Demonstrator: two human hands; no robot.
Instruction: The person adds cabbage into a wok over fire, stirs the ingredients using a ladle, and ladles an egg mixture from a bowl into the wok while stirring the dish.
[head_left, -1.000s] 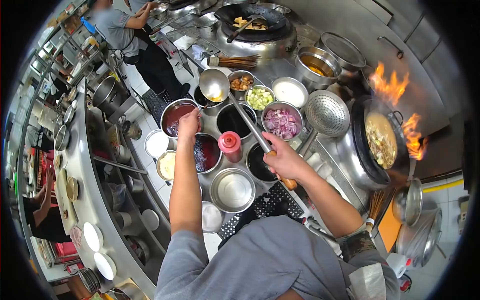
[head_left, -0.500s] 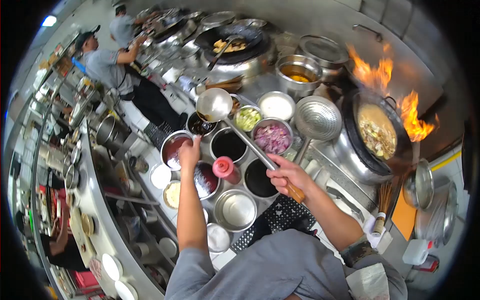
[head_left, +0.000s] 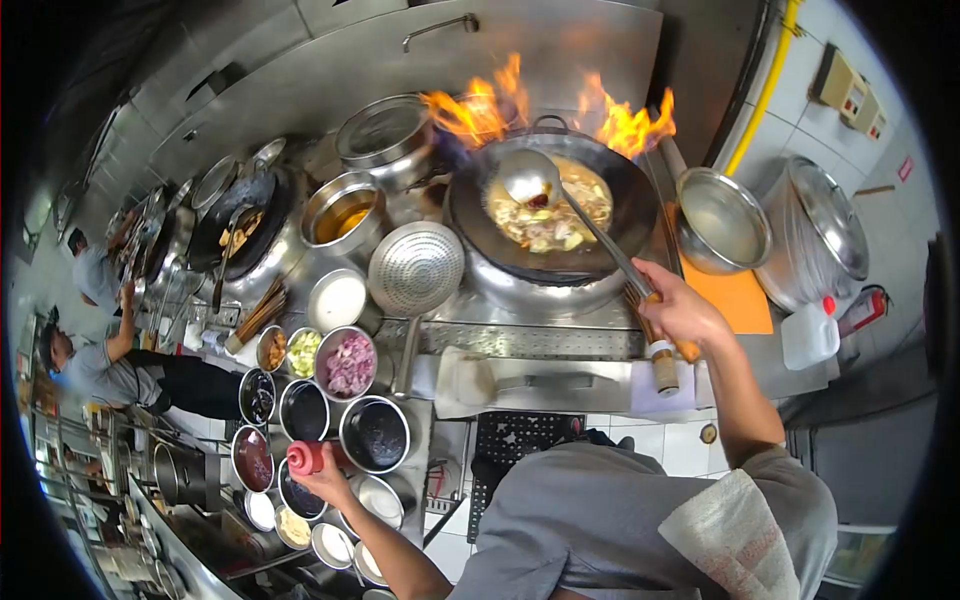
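My right hand [head_left: 682, 312] grips the wooden end of a long steel ladle [head_left: 530, 178]. The ladle's bowl hangs over a black wok [head_left: 470, 215] of pale saucy food, with flames [head_left: 540, 110] rising behind the wok's far rim. My left hand [head_left: 328, 478] reaches down to the condiment bowls, its fingers curled on a red squeeze bottle [head_left: 303, 456]. Around the bottle stand a bowl of dark sauce [head_left: 374, 433], another dark bowl [head_left: 304, 410] and a red sauce bowl [head_left: 252, 458].
A perforated skimmer [head_left: 417, 268] lies left of the wok, by a pot of oil [head_left: 340, 215] and a bowl of chopped red onion [head_left: 348, 365]. A steel bowl [head_left: 722, 220], a lidded pot [head_left: 830, 225] and a white jug [head_left: 808, 335] stand right. Other cooks [head_left: 110, 365] work at a second wok [head_left: 238, 228] far left.
My view swung right toward the flaming wok. My right hand carried the ladle from above the condiment bowls into the wok. My left hand left the red sauce bowl and closed on the red bottle.
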